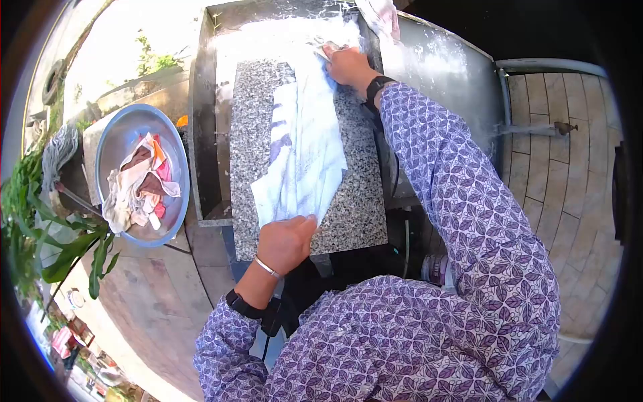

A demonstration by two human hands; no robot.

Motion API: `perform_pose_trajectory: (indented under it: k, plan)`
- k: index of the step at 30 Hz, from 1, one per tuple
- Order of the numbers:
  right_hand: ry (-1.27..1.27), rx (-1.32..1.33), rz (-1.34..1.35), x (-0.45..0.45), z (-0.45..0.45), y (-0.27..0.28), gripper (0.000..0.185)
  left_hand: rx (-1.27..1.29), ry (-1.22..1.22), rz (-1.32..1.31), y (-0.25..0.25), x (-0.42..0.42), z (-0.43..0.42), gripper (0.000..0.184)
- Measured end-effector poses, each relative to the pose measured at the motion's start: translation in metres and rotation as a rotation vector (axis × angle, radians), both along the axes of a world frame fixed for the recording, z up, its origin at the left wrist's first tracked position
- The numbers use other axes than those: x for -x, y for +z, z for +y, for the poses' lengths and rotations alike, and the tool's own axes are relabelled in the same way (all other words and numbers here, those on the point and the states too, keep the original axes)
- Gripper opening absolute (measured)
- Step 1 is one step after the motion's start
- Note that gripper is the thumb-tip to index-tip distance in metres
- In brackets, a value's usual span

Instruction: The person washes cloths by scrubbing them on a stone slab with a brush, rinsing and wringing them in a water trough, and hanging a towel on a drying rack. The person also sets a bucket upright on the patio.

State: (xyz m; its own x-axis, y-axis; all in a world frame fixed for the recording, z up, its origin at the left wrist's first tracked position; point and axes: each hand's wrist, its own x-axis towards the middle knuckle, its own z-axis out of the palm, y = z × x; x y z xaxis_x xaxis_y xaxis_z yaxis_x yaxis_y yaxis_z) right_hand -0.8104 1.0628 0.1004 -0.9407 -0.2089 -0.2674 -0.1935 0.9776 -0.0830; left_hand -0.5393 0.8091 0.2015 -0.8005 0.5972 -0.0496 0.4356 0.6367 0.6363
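A white cloth [305, 127] with dark markings along its left side lies stretched lengthwise over a speckled granite slab [362, 201]. My left hand [288, 241] is closed on the cloth's near end, knuckles up, at the slab's near part. At the cloth's far end, my right hand [348, 67] is bent with its fingers curled together. Glare and blur around those fingertips hide whether they grip the cloth or some small object on it.
Left of the slab stands a round metal basin [110, 144] holding several crumpled cloths [147, 181]. A trough wall [201, 120] runs between them. Another cloth [380, 17] hangs over the far rim. At right, a tap [566, 127] projects above tiled floor [556, 181].
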Motion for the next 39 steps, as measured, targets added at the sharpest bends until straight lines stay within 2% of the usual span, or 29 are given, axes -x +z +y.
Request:
perform_pose_trajectory:
  k: [1, 3, 4, 5, 9, 10, 11, 12, 15, 17, 18, 19, 22, 24, 25, 27, 29, 30, 32, 34, 36, 37, 39]
  plan:
    - [-0.013, -0.069, -0.079, 0.012, 0.001, 0.001, 0.05, 0.011, -0.032, 0.002, 0.001, 0.001, -0.004, 0.012]
    - [0.064, 0.117, -0.066, -0.04, -0.04, 0.046, 0.052, -0.058, 0.005, 0.005, 0.0, 0.001, -0.01, 0.015]
    - [0.325, 0.25, 0.201, -0.085, -0.049, 0.048, 0.056, -0.131, 0.021, 0.005, -0.002, 0.001, -0.008, 0.017]
    - [0.455, 0.364, 0.051, -0.13, -0.068, 0.087, 0.061, -0.149, 0.031, -0.004, -0.003, -0.001, -0.008, 0.017]
    - [0.582, 0.419, 0.086, -0.131, -0.073, 0.053, 0.056, -0.156, -0.007, -0.015, -0.009, 0.002, -0.01, 0.011]
    - [0.326, 0.31, 0.125, -0.09, -0.068, 0.03, 0.052, -0.17, 0.023, -0.023, -0.009, 0.001, -0.009, 0.011]
    - [0.176, 0.193, 0.097, -0.052, -0.067, 0.02, 0.048, -0.16, 0.03, -0.025, -0.009, 0.0, -0.01, 0.011]
    - [0.015, 0.088, -0.067, -0.022, -0.069, 0.017, 0.051, -0.118, 0.035, -0.056, -0.006, 0.002, -0.009, 0.015]
    - [-0.071, 0.036, -0.05, 0.027, -0.071, 0.014, 0.056, -0.097, 0.037, -0.066, -0.003, 0.008, -0.01, 0.019]
    - [-0.318, 0.721, -0.452, 0.035, -0.076, 0.01, 0.058, -0.117, 0.047, -0.065, -0.003, 0.012, -0.013, 0.02]
    - [-0.084, 0.469, -0.265, 0.024, -0.081, 0.017, 0.057, -0.176, 0.085, -0.056, -0.002, 0.017, -0.015, 0.02]
    - [-0.06, 0.382, -0.169, 0.014, -0.084, 0.018, 0.059, -0.235, 0.114, -0.044, -0.002, 0.025, -0.018, 0.02]
    - [-0.087, 0.516, -0.13, 0.015, -0.078, 0.024, 0.059, -0.263, 0.213, -0.057, 0.029, 0.056, -0.037, 0.02]
    - [-0.182, 0.76, 0.048, 0.024, -0.06, 0.045, 0.058, -0.313, 0.273, -0.014, 0.055, 0.078, -0.05, 0.019]
    - [-0.219, 0.826, 0.08, 0.03, -0.042, 0.051, 0.058, -0.314, 0.267, -0.017, 0.068, 0.085, -0.054, 0.019]
    - [-0.278, 0.954, 0.114, 0.035, -0.001, 0.06, 0.059, -0.207, 0.169, 0.238, 0.089, 0.093, -0.058, 0.02]
    - [-0.339, 0.991, 0.16, 0.01, 0.04, 0.065, 0.057, -0.195, 0.144, 0.24, 0.091, 0.084, -0.05, 0.014]
    - [-0.373, 0.941, 0.167, -0.011, 0.058, 0.072, 0.057, -0.175, 0.065, 0.236, 0.083, 0.077, -0.043, 0.012]
    - [-0.504, 0.764, 0.261, -0.049, 0.108, 0.042, 0.061, -0.158, -0.037, 0.212, 0.052, 0.057, -0.03, 0.006]
    - [-0.683, 0.41, 0.203, -0.089, 0.155, 0.022, 0.066, -0.129, -0.073, 0.14, 0.013, 0.038, -0.025, 0.006]
    - [-0.736, 0.245, 0.273, -0.117, 0.194, 0.005, 0.067, -0.117, -0.094, 0.073, 0.003, 0.029, -0.02, 0.006]
    - [-0.736, 0.244, 0.262, -0.12, 0.204, 0.0, 0.067, -0.115, -0.093, 0.062, 0.002, 0.028, -0.017, 0.006]
    - [-1.176, 0.094, 0.198, -0.116, 0.214, -0.011, 0.064, -0.15, -0.027, 0.105, 0.0, 0.027, -0.013, 0.009]
